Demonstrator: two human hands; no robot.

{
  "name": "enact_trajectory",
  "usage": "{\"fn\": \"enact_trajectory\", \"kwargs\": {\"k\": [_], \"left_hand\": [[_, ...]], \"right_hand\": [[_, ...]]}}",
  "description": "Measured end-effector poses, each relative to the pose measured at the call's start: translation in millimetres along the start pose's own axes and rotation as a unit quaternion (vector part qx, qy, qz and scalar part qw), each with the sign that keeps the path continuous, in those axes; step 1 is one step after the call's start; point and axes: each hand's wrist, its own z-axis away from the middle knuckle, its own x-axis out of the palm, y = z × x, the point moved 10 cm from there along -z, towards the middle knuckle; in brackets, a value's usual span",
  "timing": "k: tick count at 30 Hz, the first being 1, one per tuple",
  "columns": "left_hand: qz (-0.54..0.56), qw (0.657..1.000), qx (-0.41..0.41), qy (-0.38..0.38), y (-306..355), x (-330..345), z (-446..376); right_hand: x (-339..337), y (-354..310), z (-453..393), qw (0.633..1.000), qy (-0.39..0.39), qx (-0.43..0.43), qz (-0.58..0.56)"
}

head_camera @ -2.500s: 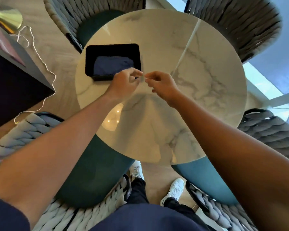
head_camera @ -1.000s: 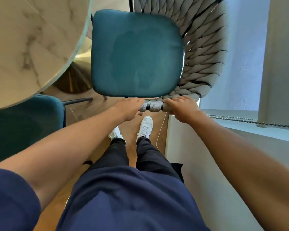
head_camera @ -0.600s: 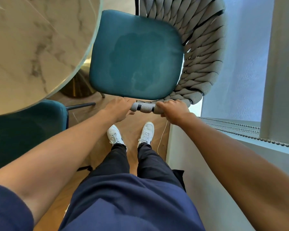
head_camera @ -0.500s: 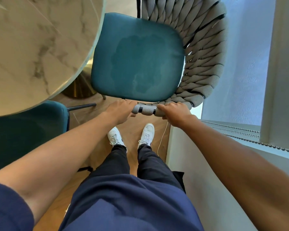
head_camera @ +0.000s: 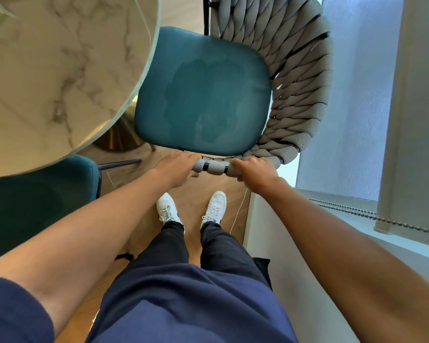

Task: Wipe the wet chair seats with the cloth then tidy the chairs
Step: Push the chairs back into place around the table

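I find both the left hand (head_camera: 177,167) and right hand (head_camera: 254,173) gripping the woven chair rail (head_camera: 213,167). The teal seat (head_camera: 203,92) shows a damp patch; no cloth visible, so wiping appears outstanding.

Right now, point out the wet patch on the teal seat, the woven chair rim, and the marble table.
wet patch (head_camera: 203,102), head view, middle of the darker stain.
woven chair rim (head_camera: 214,167), head view, rope-wrapped stretch between the hands.
marble table (head_camera: 60,70), head view, bare top.
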Motion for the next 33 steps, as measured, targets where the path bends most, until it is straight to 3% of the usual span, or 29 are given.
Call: {"fn": "enact_trajectory", "kwargs": {"k": [5, 12, 23, 33], "left_hand": [[0.072, 0.997, -0.036, 0.02, -6, -6, 17], [0.105, 0.984, -0.124, 0.068, -32, -13, 92], [0.219, 0.927, -0.293, 0.09, -103, 26, 272], [0.256, 0.883, -0.348, 0.181, -148, 132, 471]], "right_hand": [[-19, -2, -1, 0.999, -0.035, -0.006, -0.039], [-64, -62, 2, 0.992, 0.012, -0.081, -0.094], [-81, -251, 37, 0.969, 0.02, -0.245, -0.016], [-16, -442, 106, 0.948, -0.004, -0.319, -0.008]]}}
